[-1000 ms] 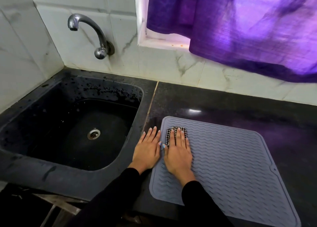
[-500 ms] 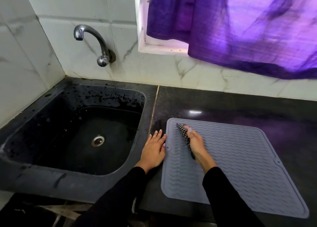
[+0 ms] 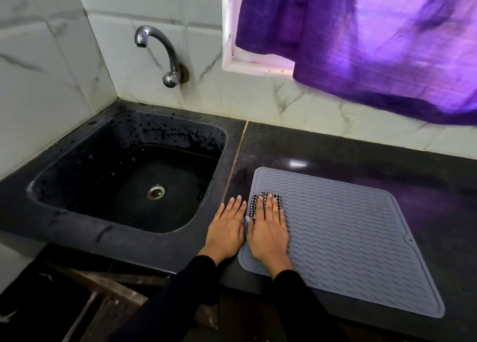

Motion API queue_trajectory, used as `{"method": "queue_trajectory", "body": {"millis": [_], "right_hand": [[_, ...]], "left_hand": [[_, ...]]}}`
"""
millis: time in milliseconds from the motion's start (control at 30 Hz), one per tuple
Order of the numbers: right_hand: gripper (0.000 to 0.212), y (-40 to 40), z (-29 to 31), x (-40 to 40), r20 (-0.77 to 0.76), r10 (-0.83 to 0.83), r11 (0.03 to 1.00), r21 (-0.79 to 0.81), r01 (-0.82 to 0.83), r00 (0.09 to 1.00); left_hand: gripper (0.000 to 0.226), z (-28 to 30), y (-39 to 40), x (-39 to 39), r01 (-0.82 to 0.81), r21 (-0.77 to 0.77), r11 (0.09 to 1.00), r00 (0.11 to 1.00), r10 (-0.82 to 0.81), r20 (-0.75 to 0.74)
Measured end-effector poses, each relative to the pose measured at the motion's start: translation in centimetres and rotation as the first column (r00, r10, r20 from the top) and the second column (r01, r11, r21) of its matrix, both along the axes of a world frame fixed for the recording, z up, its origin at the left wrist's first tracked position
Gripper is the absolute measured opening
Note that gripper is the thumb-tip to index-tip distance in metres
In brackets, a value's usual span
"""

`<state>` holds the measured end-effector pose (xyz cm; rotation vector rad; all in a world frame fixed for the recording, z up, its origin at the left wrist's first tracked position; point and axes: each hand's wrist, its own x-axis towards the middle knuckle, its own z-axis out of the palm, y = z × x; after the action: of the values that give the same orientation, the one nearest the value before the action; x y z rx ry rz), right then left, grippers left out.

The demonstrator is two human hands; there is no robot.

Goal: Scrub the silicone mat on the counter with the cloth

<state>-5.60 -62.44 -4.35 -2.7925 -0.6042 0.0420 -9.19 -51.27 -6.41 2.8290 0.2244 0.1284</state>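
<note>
While flat, right hand on cloth

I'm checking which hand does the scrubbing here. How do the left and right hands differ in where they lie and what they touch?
The left hand lies flat on the dark counter between sink and mat; the right hand lies on the mat. The right hand presses the checked cloth under its fingers; the left hand touches no cloth. Both are flat with straight fingers, side by side.

Right hand hides most of, seemingly, cloth.
</note>
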Motion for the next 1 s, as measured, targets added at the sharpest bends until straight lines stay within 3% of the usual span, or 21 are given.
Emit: {"method": "queue_trajectory", "body": {"millis": [300, 367, 433, 467, 500, 533, 567, 600, 633, 667, 733, 767, 800, 867, 900, 1000], "right_hand": [[0.060, 0.2, 0.1, 0.8, -0.026, -0.001, 0.998, -0.064, 0.000, 1.000], [0.054, -0.3, 0.4, 1.0, -0.037, 0.015, 0.999, 0.046, -0.013, 0.999], [0.048, -0.7, 0.8, 1.4, -0.142, -0.020, 0.953, 0.298, 0.061, 0.990], [0.045, -0.7, 1.1, 1.9, -0.248, -0.054, 0.867, 0.468, 0.169, 0.967], [0.042, -0.8, 1.6, 2.2, -0.378, -0.065, 0.715, 0.628, 0.307, 0.924], [0.040, -0.8, 2.3, 2.4, -0.509, -0.028, 0.504, 0.736, 0.451, 0.861], [0.041, -1.1, 3.0, 2.7, -0.602, 0.036, 0.285, 0.771, 0.569, 0.798], [0.042, -1.4, 3.5, 2.9, -0.648, 0.081, 0.140, 0.759, 0.636, 0.757], [0.042, -1.7, 3.7, 2.8, -0.661, 0.074, 0.113, 0.749, 0.653, 0.746], [0.042, -2.0, 4.0, 2.4, -0.640, 0.028, 0.198, 0.757, 0.623, 0.768], [0.044, -2.3, 3.8, 0.8, -0.453, -0.077, 0.586, 0.700, 0.408, 0.888], [0.046, -2.3, 3.1, -0.3, -0.318, -0.040, 0.782, 0.581, 0.228, 0.947], [0.049, -2.1, 2.0, -1.3, -0.203, 0.014, 0.914, 0.400, 0.070, 0.979], [0.055, -1.7, 0.0, -3.0, 0.002, 0.078, 0.995, 0.060, -0.078, 0.997], [0.057, -1.6, -0.4, -3.2, 0.053, 0.075, 0.997, -0.013, -0.074, 0.996], [0.060, -1.5, -0.4, -3.2, 0.039, 0.050, 0.999, -0.014, -0.049, 0.998]], "left_hand": [[0.069, 0.4, -0.3, -0.2, -0.023, 0.003, 1.000, 0.999, 0.022, 0.037], [0.069, 0.5, -0.3, -0.2, -0.021, -0.003, 1.000, 0.999, 0.021, 0.043], [0.063, 0.5, -0.3, -0.2, -0.017, -0.013, 1.000, 0.998, 0.018, 0.052], [0.062, 0.5, -0.2, -0.2, -0.015, -0.021, 1.000, 0.998, 0.016, 0.055], [0.061, 0.6, -0.2, -0.3, -0.013, -0.027, 1.000, 0.998, 0.014, 0.061], [0.061, 0.5, -0.2, -0.3, -0.014, -0.032, 0.999, 0.998, 0.017, 0.067], [0.061, 0.5, -0.3, -0.4, -0.017, -0.036, 0.999, 0.997, 0.020, 0.072], [0.061, 0.5, -0.3, -0.4, -0.020, -0.035, 0.999, 0.997, 0.022, 0.076], [0.061, 0.4, -0.3, -0.3, -0.022, -0.032, 0.999, 0.997, 0.024, 0.077], [0.061, 0.3, -0.3, -0.3, -0.022, -0.030, 0.999, 0.997, 0.024, 0.076], [0.062, 0.2, -0.2, -0.3, -0.019, -0.030, 0.999, 0.997, 0.021, 0.071], [0.063, 0.1, -0.2, -0.3, -0.017, -0.026, 1.000, 0.998, 0.019, 0.065], [0.063, 0.1, -0.2, -0.2, -0.016, -0.017, 1.000, 0.998, 0.017, 0.057], [0.063, 0.0, -0.1, 0.0, -0.019, -0.010, 1.000, 0.999, 0.019, 0.041], [0.063, -0.1, -0.1, 0.1, -0.022, -0.014, 1.000, 0.999, 0.022, 0.036], [0.062, -0.3, -0.2, 0.1, -0.020, -0.013, 1.000, 0.999, 0.021, 0.042]]}}
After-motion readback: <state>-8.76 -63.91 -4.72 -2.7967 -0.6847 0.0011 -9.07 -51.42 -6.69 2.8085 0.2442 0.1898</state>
